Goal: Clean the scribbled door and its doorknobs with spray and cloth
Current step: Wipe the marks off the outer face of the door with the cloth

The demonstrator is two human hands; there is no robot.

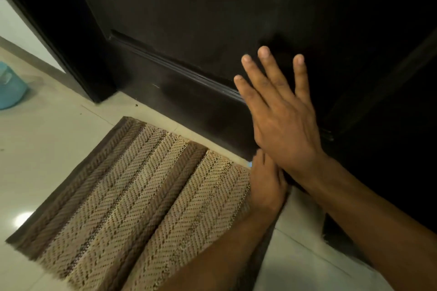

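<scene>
1. The door point(212, 19) stands at the back.
2. The mat point(132, 186) lies on the floor point(47, 139) just before the door.
3. A tub point(10, 87) sits far left on the floor.
4. The right hand point(281, 116) is up in front of the door, over the left hand point(266, 184), which is down at the mat's right edge.

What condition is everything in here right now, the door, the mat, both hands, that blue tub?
Door: dark, shut.
Right hand: fingers straight and spread, holding nothing.
Left hand: low by the door's bottom edge, fingers hidden.
Mat: flat on the floor.
Blue tub: upright.
</scene>
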